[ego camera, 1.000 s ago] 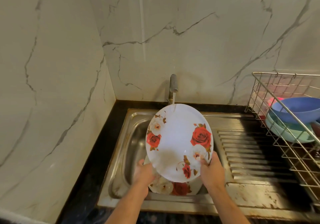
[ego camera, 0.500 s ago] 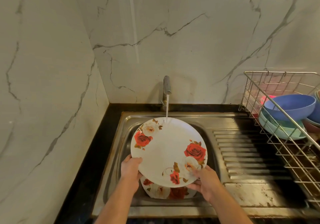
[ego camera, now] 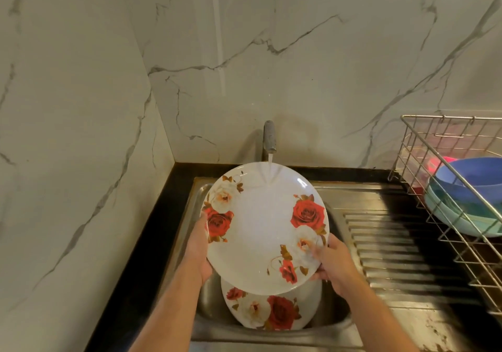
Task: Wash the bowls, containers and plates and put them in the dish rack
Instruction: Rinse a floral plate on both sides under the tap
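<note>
Head view: left hand [ego camera: 199, 251] and right hand [ego camera: 332, 263] both grip a plate [ego camera: 264, 228] by its edges, tilted under the tap [ego camera: 269, 139] stream over the sink [ego camera: 336, 321]; wet rim could slip, dropping onto second plate [ego camera: 269, 312] below; likely chipping.

Round white plate with red and cream roses [ego camera: 264, 229], tilted over the steel sink [ego camera: 336, 321], gripped at its left rim by the left hand [ego camera: 199, 245] and at its lower right rim by the right hand [ego camera: 330, 260]. Water from the grey tap [ego camera: 269, 136] striking its top edge. Second rose-patterned plate [ego camera: 269, 311] below in the basin. Blue bowl [ego camera: 478, 180] stacked in teal bowl [ego camera: 461, 221] inside wire dish rack [ego camera: 423, 139], right.
</note>
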